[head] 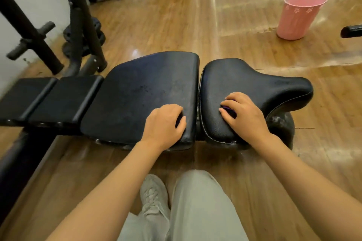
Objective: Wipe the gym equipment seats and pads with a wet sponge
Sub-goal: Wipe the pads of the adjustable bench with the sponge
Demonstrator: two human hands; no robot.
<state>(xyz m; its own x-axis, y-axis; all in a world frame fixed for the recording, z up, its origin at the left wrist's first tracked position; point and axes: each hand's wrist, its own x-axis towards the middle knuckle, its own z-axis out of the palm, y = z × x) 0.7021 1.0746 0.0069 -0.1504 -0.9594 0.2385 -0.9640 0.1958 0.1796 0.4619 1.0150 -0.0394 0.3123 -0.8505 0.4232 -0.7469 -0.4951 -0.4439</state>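
We are mid-wipe on the seat (244,84), the saddle-shaped black cushion at the bench's right end. Our right hand (244,113) lies on its near left part, fingers curled over a purple sponge (227,109) — only a sliver of it shows under the fingertips, pressed against the vinyl. Our left hand (164,123) rests on the near right corner of the large pad (141,96) just beside the seat, fingers bent loosely and gripping nothing that we can see; it looks to be steadying us.

We judge the task only partly done: the seat's narrow far end and the two smaller pads (45,96) to the left lie outside the sponge's present reach, though we cannot tell which surfaces are already wet.

The next move likely calls for sweeping the sponge outward along the seat toward its nose — keeping firm, even pressure over the curved edge — then shifting left across the gap to the large pad.
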